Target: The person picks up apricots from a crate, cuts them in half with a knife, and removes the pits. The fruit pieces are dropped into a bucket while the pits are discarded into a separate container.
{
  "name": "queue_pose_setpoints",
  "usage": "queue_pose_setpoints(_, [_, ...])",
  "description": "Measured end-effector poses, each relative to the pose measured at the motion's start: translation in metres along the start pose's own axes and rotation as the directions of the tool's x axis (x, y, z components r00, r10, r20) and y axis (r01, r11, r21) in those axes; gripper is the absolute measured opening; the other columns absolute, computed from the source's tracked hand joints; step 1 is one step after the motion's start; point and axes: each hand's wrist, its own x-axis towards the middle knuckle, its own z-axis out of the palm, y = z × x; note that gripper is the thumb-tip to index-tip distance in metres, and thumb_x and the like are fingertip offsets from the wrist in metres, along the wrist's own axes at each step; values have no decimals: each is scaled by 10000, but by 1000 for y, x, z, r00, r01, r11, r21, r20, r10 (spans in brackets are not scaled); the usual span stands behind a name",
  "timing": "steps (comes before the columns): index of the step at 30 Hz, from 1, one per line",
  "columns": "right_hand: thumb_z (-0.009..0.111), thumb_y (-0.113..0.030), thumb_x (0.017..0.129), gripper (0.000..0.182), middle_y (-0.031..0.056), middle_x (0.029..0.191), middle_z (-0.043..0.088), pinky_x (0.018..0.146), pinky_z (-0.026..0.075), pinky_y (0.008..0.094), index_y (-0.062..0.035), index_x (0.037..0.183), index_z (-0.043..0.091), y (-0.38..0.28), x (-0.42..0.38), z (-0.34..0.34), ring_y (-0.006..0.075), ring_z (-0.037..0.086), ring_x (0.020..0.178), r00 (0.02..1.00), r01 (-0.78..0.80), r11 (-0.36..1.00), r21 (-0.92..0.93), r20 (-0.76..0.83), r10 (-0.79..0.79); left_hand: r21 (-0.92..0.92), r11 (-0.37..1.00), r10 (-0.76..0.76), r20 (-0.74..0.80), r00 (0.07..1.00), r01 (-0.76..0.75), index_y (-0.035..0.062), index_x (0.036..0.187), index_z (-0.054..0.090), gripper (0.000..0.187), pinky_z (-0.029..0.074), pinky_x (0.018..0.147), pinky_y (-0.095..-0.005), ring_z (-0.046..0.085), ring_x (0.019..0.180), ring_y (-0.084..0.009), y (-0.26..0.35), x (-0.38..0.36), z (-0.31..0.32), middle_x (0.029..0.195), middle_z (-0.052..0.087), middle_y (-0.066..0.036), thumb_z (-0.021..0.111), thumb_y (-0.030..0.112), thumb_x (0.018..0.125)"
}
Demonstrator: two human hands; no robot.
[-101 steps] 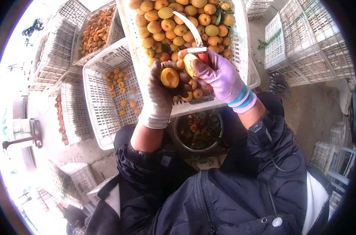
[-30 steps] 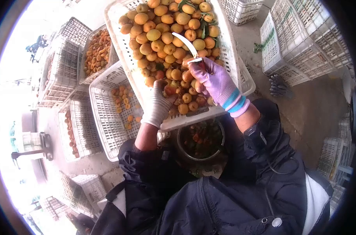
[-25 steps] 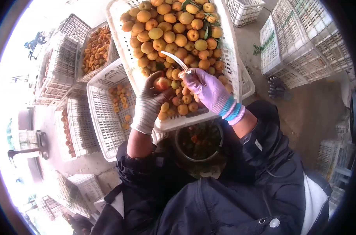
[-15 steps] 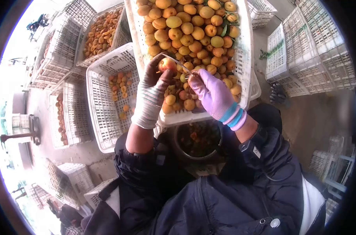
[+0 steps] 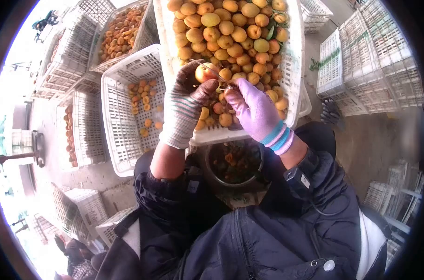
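A striped, stained glove covers my left hand (image 5: 186, 100), whose fingers and thumb are closed round an orange-yellow apricot (image 5: 206, 73). In a purple glove, my right hand (image 5: 254, 109) pinches a thin knife (image 5: 211, 70); its blade lies across the fruit. Both hands are over the near part of a white crate (image 5: 293, 70) full of apricots (image 5: 235, 35), some with green leaves. The knife's handle is mostly hidden by my right fingers.
Left of the full crate stands a white crate (image 5: 110, 100) with several apricots. Behind it, another crate holds orange pieces (image 5: 123, 30). A round metal bowl (image 5: 235, 183) sits below my hands. Stacked crates (image 5: 361, 60) and a dark glove (image 5: 330, 112) are at the right.
My left hand has moved slightly right with the apricot, and its wrist has turned a little. The knife blade now lies across the fruit's face. The view has shifted slightly.
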Motion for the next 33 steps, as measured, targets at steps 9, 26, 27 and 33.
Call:
queue_pose_setpoints(9, [629, -208, 922, 268, 194, 844, 676, 640, 550, 425, -1, 1083, 577, -3, -3, 6, 375, 672, 776, 982, 168, 984, -59, -80, -172, 76, 989, 125, 26, 992, -126, 33, 1302, 487, 492, 489, 905, -264, 585, 1008, -128, 2, -9, 13, 1129, 610, -62, 727, 113, 880])
queue_pose_setpoints(26, [560, -228, 977, 247, 260, 836, 632, 648, 490, 468, 7, 1055, 556, -14, -5, 2, 450, 627, 826, 996, 81, 996, -24, -18, -82, 314, 915, 219, 140, 966, -253, 21, 1355, 417, 554, 439, 934, -296, 543, 1035, -156, -5, -10, 11, 1141, 570, -64, 580, 389, 976])
queue_pose_setpoints(27, [560, -228, 977, 247, 260, 836, 632, 648, 490, 468, 7, 1055, 556, -13, -5, 1, 450, 627, 826, 997, 76, 997, -24, -18, -77, 313, 916, 215, 140, 967, -249, 21, 1355, 417, 554, 439, 934, -296, 543, 1035, -156, -7, -8, 11, 1141, 570, -64, 580, 389, 976])
queue_pose_setpoints(33, [573, -206, 967, 239, 257, 837, 634, 654, 496, 466, 14, 1060, 554, -13, -4, 1, 457, 627, 818, 997, 73, 997, 12, 30, -73, 291, 930, 199, 114, 973, -224, 21, 1300, 458, 527, 419, 971, -311, 543, 1060, -172, -6, -13, 15, 1130, 583, -96, 539, 438, 987])
